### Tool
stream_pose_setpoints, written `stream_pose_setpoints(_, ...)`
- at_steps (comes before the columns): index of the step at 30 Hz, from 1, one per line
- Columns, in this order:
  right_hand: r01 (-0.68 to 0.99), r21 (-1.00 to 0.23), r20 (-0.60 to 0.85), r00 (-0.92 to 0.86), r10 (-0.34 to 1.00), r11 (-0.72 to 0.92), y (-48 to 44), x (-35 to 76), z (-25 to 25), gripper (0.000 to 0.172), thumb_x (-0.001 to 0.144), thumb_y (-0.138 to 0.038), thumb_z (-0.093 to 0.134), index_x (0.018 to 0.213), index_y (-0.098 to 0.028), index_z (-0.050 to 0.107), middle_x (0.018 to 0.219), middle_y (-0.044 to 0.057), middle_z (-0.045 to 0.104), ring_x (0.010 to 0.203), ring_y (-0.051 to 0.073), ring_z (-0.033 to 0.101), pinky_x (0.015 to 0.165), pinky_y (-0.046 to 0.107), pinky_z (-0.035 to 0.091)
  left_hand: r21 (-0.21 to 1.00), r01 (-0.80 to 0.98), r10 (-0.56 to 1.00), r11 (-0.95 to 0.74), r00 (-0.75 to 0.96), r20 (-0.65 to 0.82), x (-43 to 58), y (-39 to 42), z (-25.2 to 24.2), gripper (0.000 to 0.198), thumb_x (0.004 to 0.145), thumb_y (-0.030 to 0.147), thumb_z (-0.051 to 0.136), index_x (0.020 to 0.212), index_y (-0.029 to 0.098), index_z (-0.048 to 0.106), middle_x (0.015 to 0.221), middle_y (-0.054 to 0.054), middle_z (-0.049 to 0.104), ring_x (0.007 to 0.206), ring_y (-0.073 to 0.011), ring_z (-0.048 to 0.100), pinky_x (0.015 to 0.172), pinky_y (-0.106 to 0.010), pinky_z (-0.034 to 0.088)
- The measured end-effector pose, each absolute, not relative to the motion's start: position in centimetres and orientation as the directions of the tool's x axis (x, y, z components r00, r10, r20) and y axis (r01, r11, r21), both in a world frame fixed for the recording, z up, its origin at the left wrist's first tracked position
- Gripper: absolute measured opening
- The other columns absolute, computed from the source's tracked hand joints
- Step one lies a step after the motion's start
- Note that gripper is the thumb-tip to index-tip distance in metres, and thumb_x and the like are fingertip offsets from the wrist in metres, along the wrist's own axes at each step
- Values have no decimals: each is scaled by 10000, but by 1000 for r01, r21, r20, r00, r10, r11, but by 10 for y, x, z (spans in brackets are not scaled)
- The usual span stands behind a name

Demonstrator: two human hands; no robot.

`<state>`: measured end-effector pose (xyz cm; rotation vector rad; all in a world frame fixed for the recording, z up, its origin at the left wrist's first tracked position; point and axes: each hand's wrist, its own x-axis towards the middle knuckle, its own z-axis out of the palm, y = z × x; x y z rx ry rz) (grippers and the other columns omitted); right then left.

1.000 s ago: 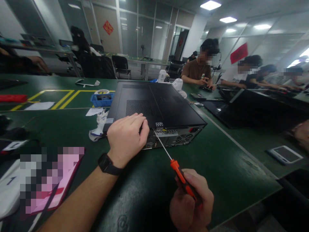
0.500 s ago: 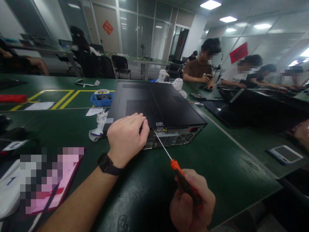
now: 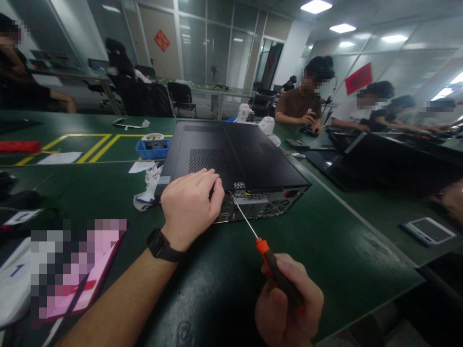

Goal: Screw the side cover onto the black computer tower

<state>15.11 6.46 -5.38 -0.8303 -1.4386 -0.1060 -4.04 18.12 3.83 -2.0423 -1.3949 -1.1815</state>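
Note:
A black computer case [image 3: 249,149] lies on its side on the green table, its rear panel with the fan grille facing me. My left hand [image 3: 191,200] holds the case at its near top edge, fingers together and bent, their tips partly hidden. In my right hand [image 3: 289,303] is a screwdriver [image 3: 266,249] with an orange and dark handle, gripped closed. Its thin metal shaft slants up to the left, and the tip meets the rear panel's upper edge, just right of my left thumb. Any screw at the tip is too small to make out.
Left of the case are a blue bin [image 3: 154,149] and a crumpled white cloth [image 3: 146,193]. A pink folder [image 3: 90,284] lies at front left. To the right are a phone-like device [image 3: 428,230] and black panels [image 3: 401,164]. Several people sit around the tables.
Both my hands, the screwdriver and the case stay practically in place. At the far left, a seated person has come further into view.

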Motion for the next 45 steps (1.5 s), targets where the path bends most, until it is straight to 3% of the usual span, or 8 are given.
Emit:
stream_pose_setpoints(12,587,-398,915,193,355,705,67,149,-52,317,999,-207,604,1312,-161,597,983,62,664,836,198,692,709,416,635,129,897,561,-423,147,815,-41,182,37,247,996,267,556,1028,191,789,1147,-60,828,1052,-297,794,866,-445,611)
stream_pose_setpoints(19,660,-395,914,212,347,639,62,155,-68,329,1030,-271,616,1335,-149,603,1089,94,705,829,181,718,670,351,649,132,897,560,-422,144,816,-41,181,38,244,999,269,549,1021,201,783,1144,-62,829,1053,-293,793,879,-433,611)
stream_pose_setpoints(25,610,-429,903,268,336,666,68,147,-63,336,1061,-313,566,1352,-148,596,1068,96,701,728,139,678,577,294,602,139,897,577,-420,146,804,-42,181,39,255,1000,274,540,1023,202,783,1151,-68,827,1050,-300,793,888,-442,609)
stream_pose_setpoints(30,499,-402,914,270,303,768,73,140,-45,311,1048,-294,532,1277,-108,630,962,83,673,838,215,708,669,400,623,140,897,575,-419,143,806,-41,181,39,253,994,266,547,1016,195,789,1159,-76,824,1061,-300,791,890,-440,606)
stream_pose_setpoints(35,557,-414,910,223,351,720,68,148,-50,317,1012,-233,554,1310,-150,621,1031,89,683,873,213,711,657,386,631,134,898,580,-418,150,801,-41,181,39,258,1002,270,542,1017,188,787,1158,-77,825,1050,-300,793,882,-436,607)
stream_pose_setpoints(40,634,-407,907,193,374,658,63,154,-60,318,1034,-250,562,1345,-187,590,1013,66,698,732,156,682,582,324,614,138,896,578,-423,149,803,-41,181,39,259,1000,269,543,1016,185,788,1150,-77,826,1045,-301,795,889,-445,611)
stream_pose_setpoints(45,532,-421,905,189,382,735,66,149,-53,335,1039,-266,535,1357,-171,577,1002,73,668,792,185,692,628,372,627,149,896,591,-417,143,794,-42,180,38,263,1002,277,539,1031,196,788,1170,-71,822,1070,-303,788,907,-453,608)
